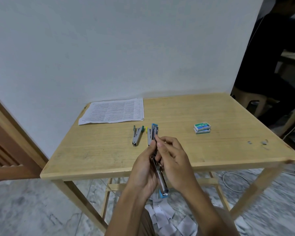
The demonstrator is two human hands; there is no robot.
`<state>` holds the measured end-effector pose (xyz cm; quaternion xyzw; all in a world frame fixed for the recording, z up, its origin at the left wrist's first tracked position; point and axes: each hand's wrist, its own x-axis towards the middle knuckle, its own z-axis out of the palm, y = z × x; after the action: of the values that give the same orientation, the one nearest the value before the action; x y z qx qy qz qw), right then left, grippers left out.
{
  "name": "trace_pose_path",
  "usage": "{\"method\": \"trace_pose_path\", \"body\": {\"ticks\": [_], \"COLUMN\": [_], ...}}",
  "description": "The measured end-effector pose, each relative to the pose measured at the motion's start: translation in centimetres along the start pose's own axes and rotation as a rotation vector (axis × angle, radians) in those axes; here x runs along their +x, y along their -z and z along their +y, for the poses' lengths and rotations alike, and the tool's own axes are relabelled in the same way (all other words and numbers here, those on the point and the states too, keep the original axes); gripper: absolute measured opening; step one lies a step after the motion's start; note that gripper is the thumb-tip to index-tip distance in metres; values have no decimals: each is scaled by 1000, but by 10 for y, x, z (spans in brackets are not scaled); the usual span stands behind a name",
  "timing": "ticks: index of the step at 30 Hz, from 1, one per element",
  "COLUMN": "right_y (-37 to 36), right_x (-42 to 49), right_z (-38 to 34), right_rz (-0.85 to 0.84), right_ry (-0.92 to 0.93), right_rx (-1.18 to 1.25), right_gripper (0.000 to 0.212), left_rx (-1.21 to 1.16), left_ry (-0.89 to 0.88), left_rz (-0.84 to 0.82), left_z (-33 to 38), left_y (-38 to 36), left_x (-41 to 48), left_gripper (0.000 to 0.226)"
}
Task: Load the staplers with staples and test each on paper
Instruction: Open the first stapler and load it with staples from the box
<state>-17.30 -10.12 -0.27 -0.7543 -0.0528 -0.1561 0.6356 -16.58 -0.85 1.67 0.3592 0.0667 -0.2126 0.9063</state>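
I hold a blue stapler (161, 181), swung wide open, above the near edge of the wooden table (211, 150). My left hand (144, 169) grips its hinge and lower arm. My right hand (172, 159) pinches the upper metal magazine near its tip. A green stapler (137, 135) lies open on the table. A yellow-tipped stapler (149, 136) lies beside it, partly hidden behind the held one. Two stacked staple boxes (202, 127) sit to the right. Printed paper sheets (113, 110) lie at the far left of the table.
Loose staple bits (257, 142) lie near the table's right edge. White paper scraps (165, 217) litter the marble floor under me. A wooden door (5, 142) is at the left, a plastic stool (250, 103) and a dark-clothed person at the right, and a white cable (235, 181) on the floor.
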Motion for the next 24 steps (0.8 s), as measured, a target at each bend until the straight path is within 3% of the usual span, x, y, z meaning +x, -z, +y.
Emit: {"method": "trace_pose_path", "body": {"ticks": [3,6,8,11,13,15,19,21,24], "right_y": [0,-2,-5,-7,-7,-7,-5,0,10], "right_x": [-2,-1,4,18,24,26,31,37,47], "right_z": [4,-6,-12,-16,-19,-24,-22,-16,-10], "right_rz": [7,135,218,250,251,264,350,415,492], "right_ry": [47,-116,-362,-721,-852,-901,-909,-889,-794], "right_rx": [-1,284,618,1072,1198,1208,1303,1448,1572], "right_gripper": [34,27,30,41,43,43,30,24,39], "left_rx": [-23,113,426,1089,1396,1518,1395,1220,774], "left_ry": [7,-52,-184,-475,-596,-623,-643,-540,-290], "left_rz": [3,76,173,286,300,309,264,248,181], "left_z": [-2,-3,-1,-1,-2,-1,10,16,19], "left_y": [1,-2,-2,-2,-5,-9,-17,-16,-15], "left_x": [2,6,10,18,21,24,27,30,37], "left_gripper": [31,26,28,24,28,33,24,32,27]}}
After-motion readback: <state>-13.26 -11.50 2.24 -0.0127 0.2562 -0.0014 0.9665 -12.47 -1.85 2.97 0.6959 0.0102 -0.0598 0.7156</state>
